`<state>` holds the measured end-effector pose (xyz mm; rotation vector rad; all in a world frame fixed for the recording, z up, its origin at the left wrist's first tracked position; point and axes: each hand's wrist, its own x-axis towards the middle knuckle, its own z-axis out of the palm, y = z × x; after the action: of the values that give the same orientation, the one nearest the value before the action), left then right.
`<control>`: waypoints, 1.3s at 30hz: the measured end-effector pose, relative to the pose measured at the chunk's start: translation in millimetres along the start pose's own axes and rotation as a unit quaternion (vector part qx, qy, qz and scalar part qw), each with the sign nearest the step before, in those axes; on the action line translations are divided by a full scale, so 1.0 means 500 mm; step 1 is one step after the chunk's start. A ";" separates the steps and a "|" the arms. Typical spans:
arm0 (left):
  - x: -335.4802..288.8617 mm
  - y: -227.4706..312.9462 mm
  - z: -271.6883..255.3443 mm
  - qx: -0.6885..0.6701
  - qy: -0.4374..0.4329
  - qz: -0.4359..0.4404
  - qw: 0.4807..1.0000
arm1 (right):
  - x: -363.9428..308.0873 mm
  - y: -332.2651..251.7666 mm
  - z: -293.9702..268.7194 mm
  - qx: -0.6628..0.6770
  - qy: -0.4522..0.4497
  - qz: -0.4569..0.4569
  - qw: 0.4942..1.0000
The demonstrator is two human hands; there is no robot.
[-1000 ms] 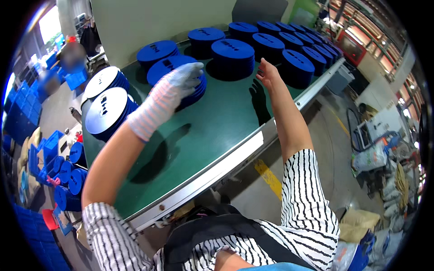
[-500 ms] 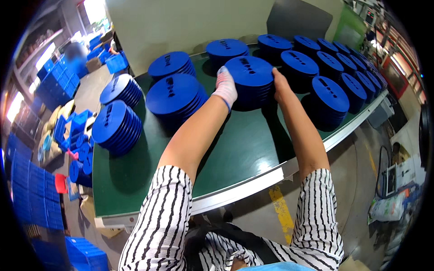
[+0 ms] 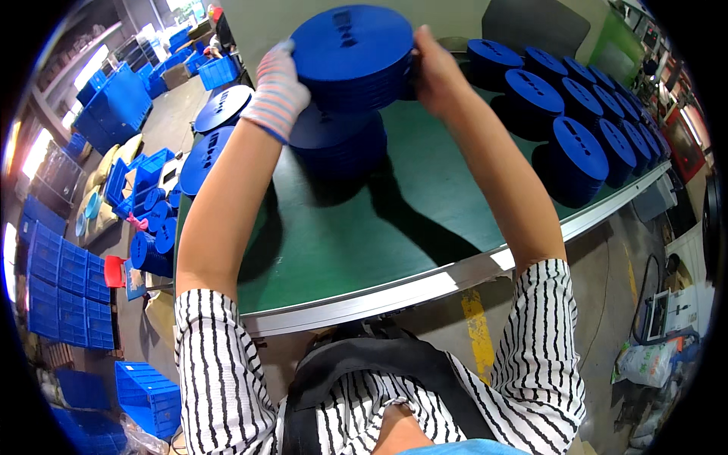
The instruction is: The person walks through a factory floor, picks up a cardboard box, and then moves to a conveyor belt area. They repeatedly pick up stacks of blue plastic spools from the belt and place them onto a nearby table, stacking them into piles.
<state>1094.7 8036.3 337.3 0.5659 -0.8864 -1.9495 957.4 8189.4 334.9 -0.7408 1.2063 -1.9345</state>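
A stack of round blue discs (image 3: 354, 57) is raised over the green table (image 3: 334, 262), its top disc marked with dark slots. My left hand (image 3: 278, 92), in a striped knit glove, presses the stack's left side. My bare right hand (image 3: 440, 74) grips the opposite side, its fingertips partly hidden behind the rim. Directly below hangs no gap I can judge: another blue disc stack (image 3: 341, 148) stands there, its top partly covered by the held one. Left of my gloved hand are two more disc stacks, the nearer one (image 3: 202, 161) partly behind my forearm.
Several rows of blue disc stacks (image 3: 580, 148) fill the table's right end. A dark grey panel (image 3: 535, 30) rises behind them. Blue crates (image 3: 148, 398) stand on the floor at left. A white bag (image 3: 644, 362) lies at lower right, and a person stands at the far upper left.
Both hands have lifted the disc stack off the table and carried it left, over another stack. The view has shifted slightly.
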 end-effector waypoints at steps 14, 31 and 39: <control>0.027 -0.075 -0.240 0.159 0.091 -0.141 0.973 | 0.018 0.131 -0.010 -0.222 -0.047 0.060 0.972; -0.018 -0.100 -0.199 -0.008 -0.079 -0.184 0.980 | 0.005 0.182 -0.024 -0.034 -0.121 0.172 0.977; -0.128 0.053 -0.142 0.080 -0.097 -0.067 0.990 | -0.065 0.097 0.094 -0.061 -0.133 0.118 0.982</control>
<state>1189.1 8057.0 314.9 0.5460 -1.1607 -2.0924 1025.5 8178.6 306.2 -0.8480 1.1942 -1.5273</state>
